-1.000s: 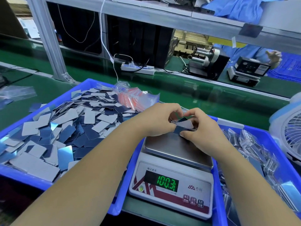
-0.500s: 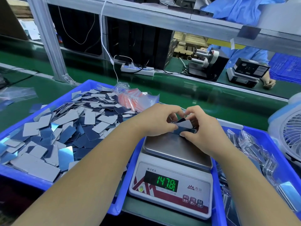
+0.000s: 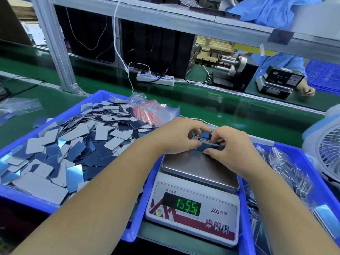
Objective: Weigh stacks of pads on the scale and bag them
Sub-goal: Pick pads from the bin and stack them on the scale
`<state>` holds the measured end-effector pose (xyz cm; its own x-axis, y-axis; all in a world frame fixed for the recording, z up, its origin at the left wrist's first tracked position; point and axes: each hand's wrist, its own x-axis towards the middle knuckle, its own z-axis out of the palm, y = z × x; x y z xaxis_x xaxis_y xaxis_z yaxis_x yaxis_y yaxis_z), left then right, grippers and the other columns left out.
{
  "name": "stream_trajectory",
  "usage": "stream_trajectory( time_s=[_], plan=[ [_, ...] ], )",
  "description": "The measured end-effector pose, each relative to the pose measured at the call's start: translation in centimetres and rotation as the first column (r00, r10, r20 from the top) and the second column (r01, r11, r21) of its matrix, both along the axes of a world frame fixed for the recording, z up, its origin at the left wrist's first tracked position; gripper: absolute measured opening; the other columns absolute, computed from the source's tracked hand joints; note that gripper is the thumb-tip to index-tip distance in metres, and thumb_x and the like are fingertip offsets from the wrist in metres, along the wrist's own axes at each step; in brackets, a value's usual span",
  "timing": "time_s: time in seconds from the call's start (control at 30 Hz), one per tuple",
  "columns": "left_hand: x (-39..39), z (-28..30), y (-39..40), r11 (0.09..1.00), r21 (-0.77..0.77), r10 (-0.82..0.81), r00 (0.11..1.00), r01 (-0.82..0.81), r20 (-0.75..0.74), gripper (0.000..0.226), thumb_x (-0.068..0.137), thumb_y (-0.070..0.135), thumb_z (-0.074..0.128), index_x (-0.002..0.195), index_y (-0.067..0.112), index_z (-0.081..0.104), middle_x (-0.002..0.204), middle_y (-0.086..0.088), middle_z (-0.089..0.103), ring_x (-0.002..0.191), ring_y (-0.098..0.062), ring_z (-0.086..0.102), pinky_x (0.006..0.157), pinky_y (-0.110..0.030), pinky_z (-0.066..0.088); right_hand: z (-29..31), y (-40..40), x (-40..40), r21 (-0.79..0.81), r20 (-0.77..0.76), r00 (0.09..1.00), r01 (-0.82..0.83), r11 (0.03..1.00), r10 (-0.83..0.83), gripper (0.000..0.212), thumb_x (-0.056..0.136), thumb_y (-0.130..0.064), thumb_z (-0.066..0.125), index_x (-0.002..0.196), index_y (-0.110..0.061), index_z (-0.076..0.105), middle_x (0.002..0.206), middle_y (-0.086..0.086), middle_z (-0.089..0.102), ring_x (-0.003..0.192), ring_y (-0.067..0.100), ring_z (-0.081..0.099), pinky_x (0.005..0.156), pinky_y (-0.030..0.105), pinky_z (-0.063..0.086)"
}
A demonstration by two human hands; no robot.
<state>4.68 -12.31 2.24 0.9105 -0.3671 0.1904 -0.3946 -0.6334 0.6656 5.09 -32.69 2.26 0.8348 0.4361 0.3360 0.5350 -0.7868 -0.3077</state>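
Head view: both hands' fingers [image 3: 199, 130] pinch a thin, dark-blue, seemingly glossy stack of pads [image 3: 207, 144] on the scale [image 3: 198, 181]

**Pad stack on the scale**

A small stack [image 3: 207, 144] of dark blue, glossy pads sits at the far edge of the scale's [image 3: 195, 190] steel pan, pinched from both sides by the left hand [image 3: 176, 137] and right hand [image 3: 231, 144]. The white scale's green display reads 155.5. Loose grey and blue pads [image 3: 73, 144] fill the blue bin [image 3: 27, 199] at left. Bagged pads [image 3: 287, 172] lie in the right bin [image 3: 322, 181].
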Motion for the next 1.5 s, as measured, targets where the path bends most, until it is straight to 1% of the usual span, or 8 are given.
stream_trajectory(
  time_s=[0.13, 0.33, 0.5, 0.73, 0.87, 1.07, 1.3, 1.5],
  plan=[
    [-0.1, 0.0, 0.1, 1.0, -0.024, -0.005, 1.0, 0.005, 0.01, 0.037, 0.09, 0.023, 0.069, 0.122, 0.041, 0.062, 0.108, 0.012, 0.064, 0.086, 0.003, 0.059, 0.072, -0.006, 0.044, 0.0, 0.0, -0.1, 0.045, -0.053, 0.998, 0.019, 0.999, -0.017, 0.036, 0.072, -0.022, 0.085, 0.092, -0.025, 0.056, 0.085, -0.014, 0.061, 0.078, 0.009, 0.057, 0.064, 0.009, 0.036],
    [-0.1, 0.0, 0.1, 0.999, -0.051, -0.009, 1.0, 0.01, 0.019, 0.029, 0.088, 0.024, 0.07, 0.109, 0.041, 0.059, 0.099, 0.018, 0.062, 0.087, 0.004, 0.056, 0.07, -0.007, 0.044, -0.2, 0.3, -0.1, -0.007, -0.068, 0.997, 0.021, 1.0, -0.021, 0.045, 0.077, -0.027, 0.08, 0.118, -0.027, 0.061, 0.093, -0.015, 0.059, 0.085, 0.009, 0.053, 0.07, 0.019, 0.037],
    [-0.1, 0.0, 0.0, 0.997, -0.074, 0.0, 1.0, 0.001, 0.011, 0.026, 0.087, 0.021, 0.068, 0.1, 0.04, 0.058, 0.096, 0.018, 0.063, 0.085, 0.001, 0.057, 0.074, -0.018, 0.05, -0.3, 0.3, 0.1, -0.11, -0.092, 0.996, 0.006, 0.994, -0.016, 0.026, 0.084, -0.035, 0.07, 0.109, -0.029, 0.064, 0.089, -0.009, 0.058, 0.086, 0.014, 0.051, 0.072, 0.031, 0.041],
    [0.2, -0.1, 0.1, 0.995, -0.094, 0.034, 0.999, -0.034, -0.009, 0.017, 0.083, 0.01, 0.062, 0.093, 0.023, 0.067, 0.088, 0.011, 0.069, 0.079, 0.004, 0.06, 0.068, -0.01, 0.047, -0.1, 0.2, 0.0, -0.172, -0.139, 0.989, 0.028, 0.985, -0.052, 0.03, 0.088, -0.042, 0.064, 0.118, -0.037, 0.06, 0.105, -0.008, 0.064, 0.1, 0.017, 0.057, 0.085, 0.038, 0.049],
    [0.1, 0.2, -0.1, 0.986, -0.158, 0.043, 0.996, -0.054, -0.072, 0.028, 0.083, 0.0, 0.052, 0.095, 0.02, 0.066, 0.097, 0.004, 0.07, 0.089, -0.005, 0.065, 0.083, -0.027, 0.054, -0.3, 0.4, -0.3, -0.146, -0.133, 0.989, 0.045, 0.988, -0.065, 0.028, 0.088, -0.039, 0.066, 0.115, -0.034, 0.061, 0.104, -0.008, 0.065, 0.099, 0.017, 0.056, 0.085, 0.038, 0.049],
    [-0.3, 1.2, -1.6, 0.672, -0.707, -0.125, 0.908, -0.219, -0.4, 0.033, 0.091, -0.006, 0.03, 0.099, 0.017, 0.052, 0.12, -0.014, 0.069, 0.122, -0.025, 0.061, 0.11, -0.039, 0.038, -0.4, 0.9, -0.3, -0.094, -0.15, 0.986, 0.051, 0.994, -0.065, 0.018, 0.086, -0.033, 0.068, 0.104, -0.031, 0.063, 0.098, -0.009, 0.065, 0.093, 0.015, 0.056, 0.082, 0.034, 0.047],
    [-1.0, 0.8, -3.5, 0.48, -0.836, -0.279, 0.857, -0.265, -0.432, 0.027, 0.095, 0.009, 0.03, 0.106, 0.012, 0.054, 0.114, -0.021, 0.064, 0.091, -0.024, 0.058, 0.089, -0.035, 0.044, -0.6, 1.7, -0.5, -0.071, -0.125, 0.991, 0.043, 0.997, -0.052, 0.026, 0.083, -0.033, 0.066, 0.109, -0.034, 0.065, 0.107, -0.008, 0.066, 0.099, 0.016, 0.058, 0.075, 0.029, 0.041],
    [-0.6, 0.9, -3.3, 0.396, -0.871, -0.262, 0.874, -0.289, -0.409, 0.028, 0.095, 0.007, 0.029, 0.104, 0.011, 0.054, 0.116, -0.023, 0.062, 0.11, -0.033, 0.057, 0.1, -0.039, 0.043, -0.4, 1.5, -0.7, -0.001, -0.105, 0.994, 0.041, 0.999, -0.041, 0.018, 0.084, -0.035, 0.071, 0.102, -0.033, 0.07, 0.089, -0.012, 0.066, 0.087, 0.013, 0.059, 0.069, 0.027, 0.036]
  ],
)
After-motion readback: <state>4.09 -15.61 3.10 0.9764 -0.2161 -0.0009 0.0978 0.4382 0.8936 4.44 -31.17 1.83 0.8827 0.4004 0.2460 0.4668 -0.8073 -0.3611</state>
